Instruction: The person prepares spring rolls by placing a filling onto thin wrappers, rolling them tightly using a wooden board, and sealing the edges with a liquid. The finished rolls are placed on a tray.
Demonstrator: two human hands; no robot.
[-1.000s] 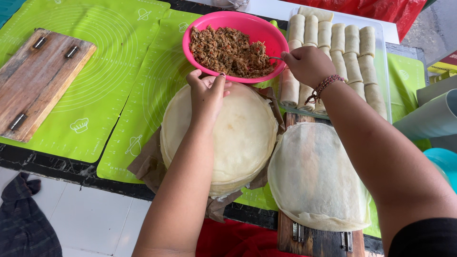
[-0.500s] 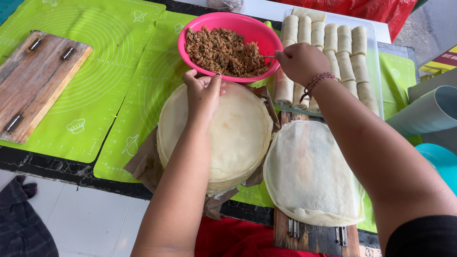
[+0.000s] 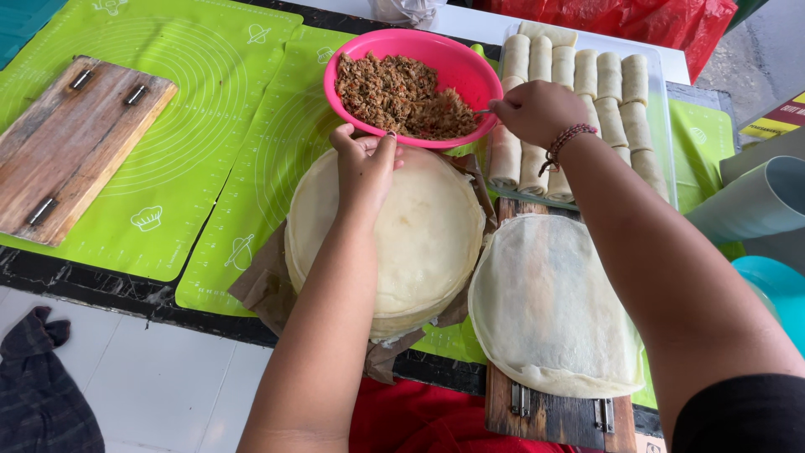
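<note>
A pink bowl of brown minced filling stands at the back of the table. My right hand grips a metal spoon whose tip is dug into the filling at the bowl's right side. My left hand pinches the bowl's near rim, resting over a stack of round pale wrappers. A single thin wrapper lies spread on a wooden board under my right forearm.
A clear tray of several rolled spring rolls sits behind the single wrapper. Green silicone mats cover the table, with a second wooden board at far left. Teal containers stand at the right edge.
The spoon has shifted slightly within the filling. Both hands stay at the bowl; the view has moved a little.
</note>
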